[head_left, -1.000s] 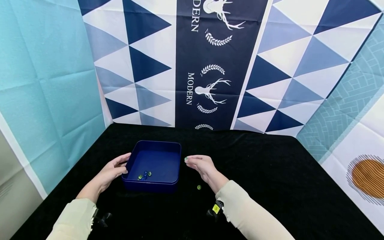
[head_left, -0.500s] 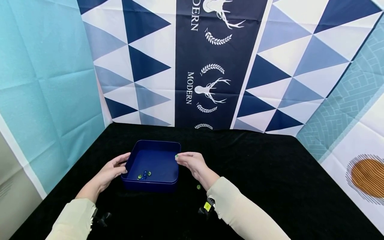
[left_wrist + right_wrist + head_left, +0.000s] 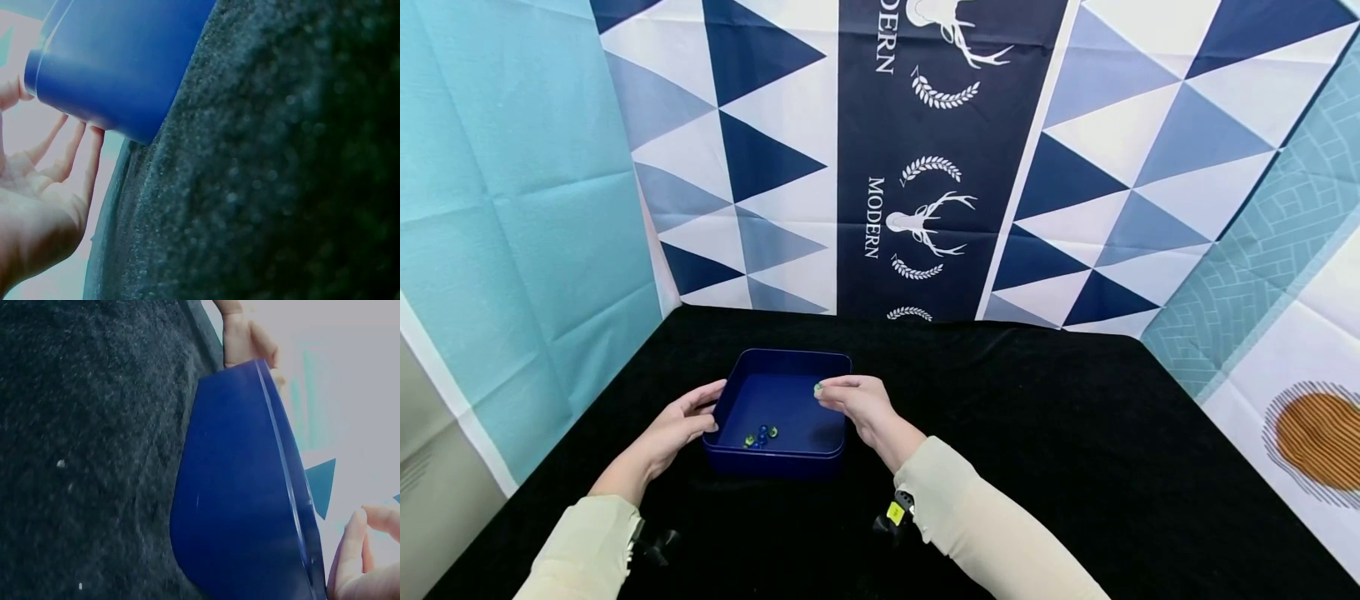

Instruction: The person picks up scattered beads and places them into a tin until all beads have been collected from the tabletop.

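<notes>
In the head view my right hand (image 3: 861,408) pinches a small green glass marble (image 3: 817,388) between fingertips and thumb, above the right side of a dark blue square box (image 3: 775,465). Inside, near the front left corner, lie several marbles, among them a blue marble (image 3: 763,430) and a yellow-green marble (image 3: 773,432). My left hand (image 3: 666,433) rests against the box's left side. The left wrist view shows its fingers (image 3: 94,159) nearly straight on the outer wall, with the thumb at the rim. The right wrist view hides the held marble.
The box stands on a table covered with black cloth (image 3: 1037,450). Patterned cloth hangings (image 3: 917,208) rise along the back and sides. A wrist camera with a yellow tag (image 3: 895,512) sits on my right wrist, low over the table.
My right hand has moved left with the green marble, from beside the box to over its right rim. A marble on the table is now hidden behind my right arm. My left hand stays put.
</notes>
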`<state>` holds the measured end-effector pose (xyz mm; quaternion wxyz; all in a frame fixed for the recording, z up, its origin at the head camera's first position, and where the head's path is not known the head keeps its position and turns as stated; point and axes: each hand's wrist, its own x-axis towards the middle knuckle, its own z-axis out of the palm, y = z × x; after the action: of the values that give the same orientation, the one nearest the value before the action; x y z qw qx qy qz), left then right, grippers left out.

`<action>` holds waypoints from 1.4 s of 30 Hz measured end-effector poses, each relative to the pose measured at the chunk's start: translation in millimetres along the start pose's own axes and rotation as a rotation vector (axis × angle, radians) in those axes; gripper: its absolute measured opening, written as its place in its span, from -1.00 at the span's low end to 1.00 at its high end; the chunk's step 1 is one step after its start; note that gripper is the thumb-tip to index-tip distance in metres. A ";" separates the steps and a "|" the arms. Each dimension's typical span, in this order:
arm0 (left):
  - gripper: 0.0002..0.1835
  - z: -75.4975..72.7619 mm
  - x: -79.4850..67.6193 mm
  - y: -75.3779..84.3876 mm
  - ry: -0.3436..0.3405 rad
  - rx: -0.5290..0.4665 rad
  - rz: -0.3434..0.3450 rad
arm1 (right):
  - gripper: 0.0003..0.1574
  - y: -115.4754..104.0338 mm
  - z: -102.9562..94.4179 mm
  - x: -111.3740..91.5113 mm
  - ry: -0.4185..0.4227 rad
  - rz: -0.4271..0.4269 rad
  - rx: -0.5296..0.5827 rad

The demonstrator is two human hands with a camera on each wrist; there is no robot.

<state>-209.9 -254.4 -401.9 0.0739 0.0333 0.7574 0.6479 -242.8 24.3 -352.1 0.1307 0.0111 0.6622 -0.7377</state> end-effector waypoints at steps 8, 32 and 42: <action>-0.21 -1.2 0.5 0.3 -0.001 -0.004 -0.008 | -0.76 -0.7 13.8 1.0 0.004 0.034 -0.018; -0.21 -0.7 -0.3 1.7 0.001 -0.008 -0.015 | -0.75 1.1 29.4 4.1 0.036 0.031 0.053; -0.21 0.4 -0.9 0.1 0.004 -0.014 -0.006 | -0.65 3.3 15.8 -1.9 0.014 -0.002 0.055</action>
<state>-208.9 -254.1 -401.8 0.0745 0.0294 0.7530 0.6531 -237.8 8.9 -352.9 0.1248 0.0193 0.6426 -0.7558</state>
